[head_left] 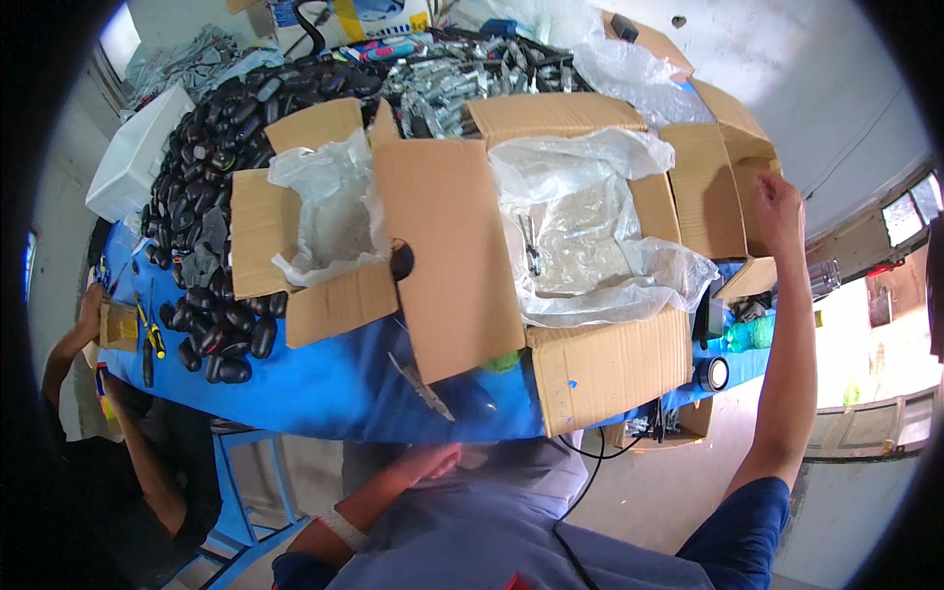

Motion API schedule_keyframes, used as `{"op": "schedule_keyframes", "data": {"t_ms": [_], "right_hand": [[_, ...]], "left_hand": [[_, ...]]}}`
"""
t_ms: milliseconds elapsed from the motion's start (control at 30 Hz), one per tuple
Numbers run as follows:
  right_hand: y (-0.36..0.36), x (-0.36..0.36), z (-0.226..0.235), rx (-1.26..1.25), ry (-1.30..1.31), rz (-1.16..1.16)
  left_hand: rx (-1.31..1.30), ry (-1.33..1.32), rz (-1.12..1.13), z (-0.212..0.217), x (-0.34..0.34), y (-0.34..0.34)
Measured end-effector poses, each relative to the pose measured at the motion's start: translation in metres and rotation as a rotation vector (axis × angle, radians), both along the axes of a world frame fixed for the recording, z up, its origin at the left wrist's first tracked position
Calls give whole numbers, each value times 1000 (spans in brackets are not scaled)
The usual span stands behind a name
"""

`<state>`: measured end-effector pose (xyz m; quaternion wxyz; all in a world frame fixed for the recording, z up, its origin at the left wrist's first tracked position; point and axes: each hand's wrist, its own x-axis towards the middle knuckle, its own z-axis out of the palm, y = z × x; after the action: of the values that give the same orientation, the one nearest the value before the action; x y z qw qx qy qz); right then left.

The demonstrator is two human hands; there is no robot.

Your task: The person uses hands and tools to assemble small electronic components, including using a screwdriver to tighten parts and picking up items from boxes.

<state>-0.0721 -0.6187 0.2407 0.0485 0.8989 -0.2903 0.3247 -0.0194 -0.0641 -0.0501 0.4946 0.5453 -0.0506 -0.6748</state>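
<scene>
At the far right, my right hand [779,211] is raised with its fingers curled in at the opening of a small cardboard box [703,192]. What the fingers hold, if anything, is hidden. Low in the middle, my left hand [433,462] lies near my lap by the table's front edge, its fingers too unclear to read. Between them stands an open cardboard box [605,379] lined with clear plastic; a few small metal parts [532,246] lie inside it. A second lined box [339,313] is to its left, and a tall cardboard flap [447,246] rises between the two.
Black computer mice [221,147] and metallic parts [452,84] are heaped at the back. A white bin [138,152] stands far left. Screwdrivers [152,334] lie near a co-worker's arm [69,354]. A black cable [595,462] hangs off the blue-covered table [334,393].
</scene>
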Motion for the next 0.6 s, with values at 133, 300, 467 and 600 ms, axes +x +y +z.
{"op": "schedule_keyframes", "data": {"t_ms": [133,300,467,600], "right_hand": [[50,5,3,387,-130,190],[121,71,12,510,-244,378],[172,198,7,581,-177,561],[182,328,-24,659,102,701]], "left_hand": [[-49,169,-93,54,27,8],[-311,105,-232,97,51,23],[-429,37,-113,96,98,22],[-488,528,174,68,112,28]]}}
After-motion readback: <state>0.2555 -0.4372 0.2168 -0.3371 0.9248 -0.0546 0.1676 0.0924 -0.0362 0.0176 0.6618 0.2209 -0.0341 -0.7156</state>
